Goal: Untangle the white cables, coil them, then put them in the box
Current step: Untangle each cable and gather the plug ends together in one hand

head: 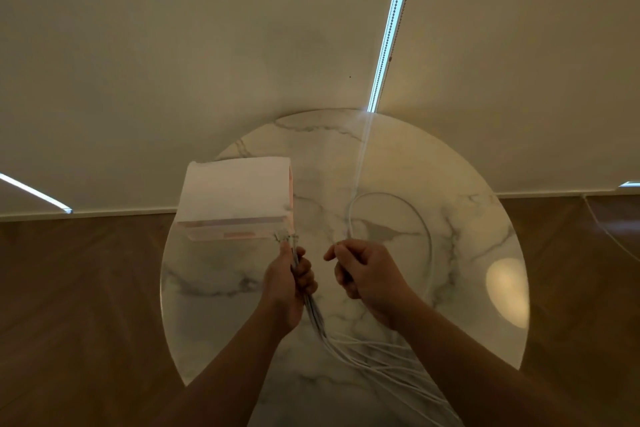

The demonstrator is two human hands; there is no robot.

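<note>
the left hand [287,284] was curled tight round a bundle of white cables [319,321]; their ends stuck out just above the grip, next to the near corner of the box [235,191], and the rest trailed below the grip across the marble table [214,305]. the right hand [367,274], just beside it, pinched a single white cable [349,218] that rose from the pinch and looped away to the right
</note>
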